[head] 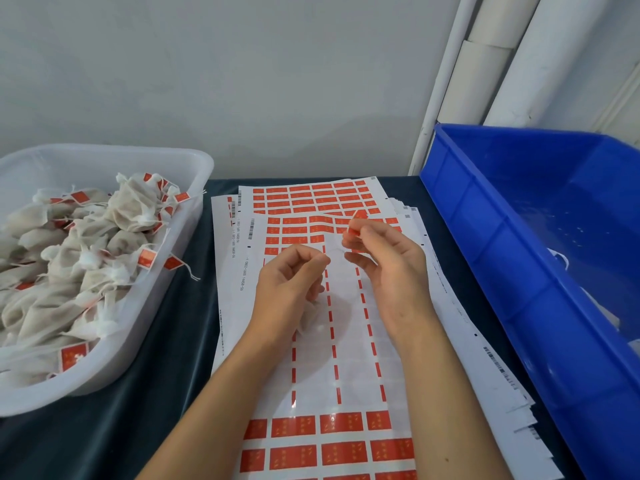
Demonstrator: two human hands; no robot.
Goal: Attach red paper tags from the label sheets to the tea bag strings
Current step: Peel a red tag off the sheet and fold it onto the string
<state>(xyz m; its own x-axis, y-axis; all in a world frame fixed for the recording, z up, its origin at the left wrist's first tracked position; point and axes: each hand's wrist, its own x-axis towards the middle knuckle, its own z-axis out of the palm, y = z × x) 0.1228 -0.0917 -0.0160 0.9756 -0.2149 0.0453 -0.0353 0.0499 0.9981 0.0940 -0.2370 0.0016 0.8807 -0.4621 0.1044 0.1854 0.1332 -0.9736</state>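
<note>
Label sheets (pixel 346 375) with rows of red tags lie stacked on the dark cloth in front of me; the top sheet's middle rows are peeled bare. My right hand (pixel 388 268) pinches a small red tag (pixel 355 223) between thumb and fingertips above the sheet. My left hand (pixel 291 282) is curled, with a white tea bag (pixel 310 318) held under its palm; the fingertips pinch what looks like its thin string, which runs toward the right hand. The two hands are close together, a few centimetres apart.
A translucent white tub (pixel 187 174) at the left holds several tea bags with red tags attached. A large blue plastic bin (pixel 502 271) stands at the right, close to the sheets. White pipes run up the wall at the back right.
</note>
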